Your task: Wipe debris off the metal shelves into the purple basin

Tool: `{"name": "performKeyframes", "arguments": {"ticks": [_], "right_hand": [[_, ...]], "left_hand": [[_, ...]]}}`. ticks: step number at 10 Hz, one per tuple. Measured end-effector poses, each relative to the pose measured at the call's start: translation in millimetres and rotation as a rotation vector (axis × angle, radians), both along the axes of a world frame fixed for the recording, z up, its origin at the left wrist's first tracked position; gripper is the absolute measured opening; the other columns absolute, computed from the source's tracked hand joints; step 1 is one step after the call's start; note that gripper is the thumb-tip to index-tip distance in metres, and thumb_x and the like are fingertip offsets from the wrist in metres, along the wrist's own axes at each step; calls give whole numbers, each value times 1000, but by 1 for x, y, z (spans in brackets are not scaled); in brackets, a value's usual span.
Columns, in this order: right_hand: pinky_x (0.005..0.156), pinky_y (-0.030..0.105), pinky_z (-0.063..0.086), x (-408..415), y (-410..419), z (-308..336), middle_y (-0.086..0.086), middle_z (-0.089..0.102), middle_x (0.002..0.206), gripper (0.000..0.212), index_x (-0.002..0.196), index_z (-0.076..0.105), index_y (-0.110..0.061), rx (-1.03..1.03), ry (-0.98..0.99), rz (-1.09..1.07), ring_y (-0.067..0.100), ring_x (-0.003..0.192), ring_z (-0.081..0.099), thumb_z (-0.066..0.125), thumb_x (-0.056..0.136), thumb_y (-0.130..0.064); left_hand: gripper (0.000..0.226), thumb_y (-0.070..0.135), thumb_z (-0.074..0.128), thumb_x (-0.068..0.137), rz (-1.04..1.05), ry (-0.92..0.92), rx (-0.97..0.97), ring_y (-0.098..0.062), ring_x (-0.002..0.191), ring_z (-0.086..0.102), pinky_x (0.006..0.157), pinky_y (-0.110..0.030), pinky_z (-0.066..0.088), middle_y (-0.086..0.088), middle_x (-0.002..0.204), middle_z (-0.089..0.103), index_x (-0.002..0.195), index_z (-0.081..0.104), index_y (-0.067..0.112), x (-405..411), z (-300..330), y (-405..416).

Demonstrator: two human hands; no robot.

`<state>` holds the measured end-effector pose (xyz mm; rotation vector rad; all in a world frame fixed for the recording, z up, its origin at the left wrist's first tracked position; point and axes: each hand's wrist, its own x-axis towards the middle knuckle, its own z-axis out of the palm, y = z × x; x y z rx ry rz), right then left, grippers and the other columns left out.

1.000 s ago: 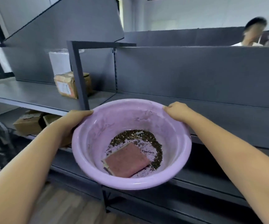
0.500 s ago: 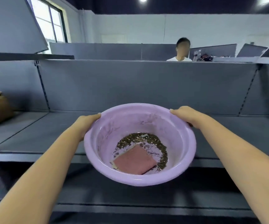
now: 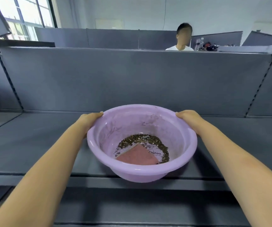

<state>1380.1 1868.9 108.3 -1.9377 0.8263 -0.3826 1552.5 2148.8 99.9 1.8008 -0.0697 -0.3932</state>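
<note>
Already, the round purple plastic basin (image 3: 141, 143) is carrying a ring of dark brown crumbly debris (image 3: 160, 147) on its floor, with a flat pinkish-red wiping cloth (image 3: 137, 157) lying among it, so at least some sweeping looks done. Both hands are gripping the basin's rim: the left hand (image 3: 89, 122) is curling round the left edge and the right hand (image 3: 188, 117) round the right edge, each holding the basin and nothing else. The basin is sitting at or just above the near edge of the long grey metal shelf (image 3: 34, 145); whether it is resting there or hanging just clear I cannot tell. The stretch of shelf showing to the left and right of the basin is looking free of visible crumbs, though fine dust would be too small to see. Judging from this, the cloth would need lifting out before any further wiping. Beyond the grey back panel (image 3: 132, 79), a person in a white top (image 3: 179, 46) is sitting far off.
</note>
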Motion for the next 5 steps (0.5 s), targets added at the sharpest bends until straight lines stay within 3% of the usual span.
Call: {"name": "performKeyframes", "arguments": {"ticks": [1,2,4,5], "right_hand": [[69,29,40,12,-9,0,14,56,93,34,112,58,11,-7,-9,10,23,81,51,51,94,-17],[65,29,37,23,-17,-1,11,53,95,33,113,57,11,-48,-16,21,22,83,49,48,95,-15],[85,30,39,31,-24,-7,8,54,125,30,122,56,-5,-135,-26,31,20,104,50,48,96,-19],[94,34,40,27,-23,-3,12,49,138,46,134,47,-4,-319,85,-34,28,121,50,48,97,-31]], "left_hand": [[44,33,67,88,-13,3,4,-30,81,62,76,-36,49,-14,103,66,119,60,2,12,0,-11],[49,34,66,89,-9,-16,36,-28,77,61,70,-34,46,-15,109,64,123,56,0,21,-1,-18],[47,34,63,90,-31,-35,100,-28,78,61,61,-31,45,-17,112,63,121,55,-1,32,-2,-22],[35,36,58,91,41,-252,305,-31,72,55,64,-31,42,-14,86,61,84,59,1,28,8,-19]]}}
